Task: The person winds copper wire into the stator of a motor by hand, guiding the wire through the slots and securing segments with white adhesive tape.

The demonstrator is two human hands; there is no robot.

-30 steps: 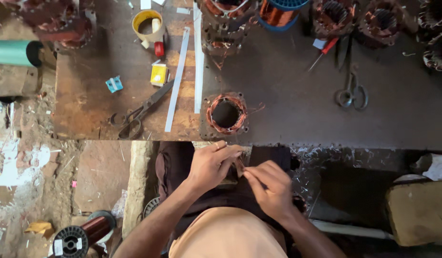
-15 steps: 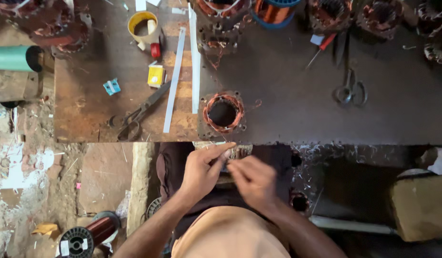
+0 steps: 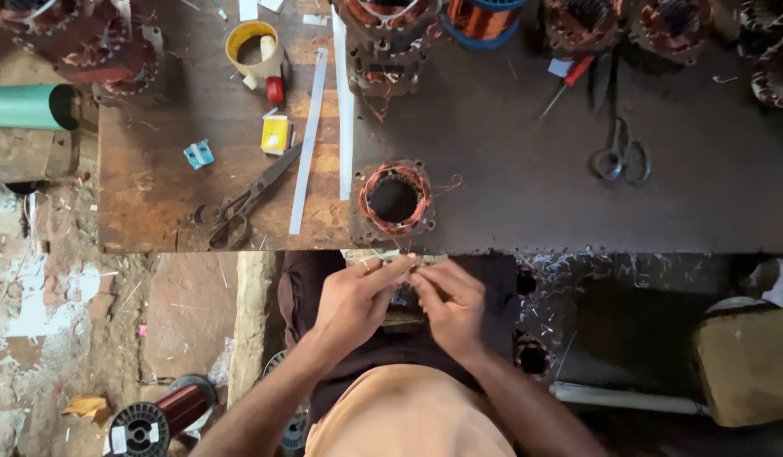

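Left hand (image 3: 353,298): below the near edge of the surface (image 3: 510,186), over the lap; thumb and fingers pinched together on a fine copper wire (image 3: 406,254).

Right hand (image 3: 449,305): just beside the left, fingertips meeting it; fingers likewise pinched on the same wire. What lies beneath the two hands is too hidden to tell.

Copper wire: thin strand, runs from the pinched fingertips up to the stator at the surface edge.

Stator (image 3: 395,200): round metal frame with copper windings and a dark open bore, flat on the surface, near its front edge, just above the hands. Loose wire ends stick out to its right.

Large scissors (image 3: 243,203): dark, lying diagonally, left of the stator.

White strips (image 3: 308,144): two long narrow pieces, laid nearly upright between the scissors and the stator.

Yellow block (image 3: 275,134): small, beside the strips.

Tape roll (image 3: 253,46): yellow ring, far left part of the surface.

Small scissors (image 3: 620,156): right of the stator, well apart.

Screwdriver (image 3: 565,85): red handle, far side.

Further stators (image 3: 383,42): several along the far edge.

Wire spool (image 3: 159,419): reddish copper winding, black flanges, on the floor at lower left.
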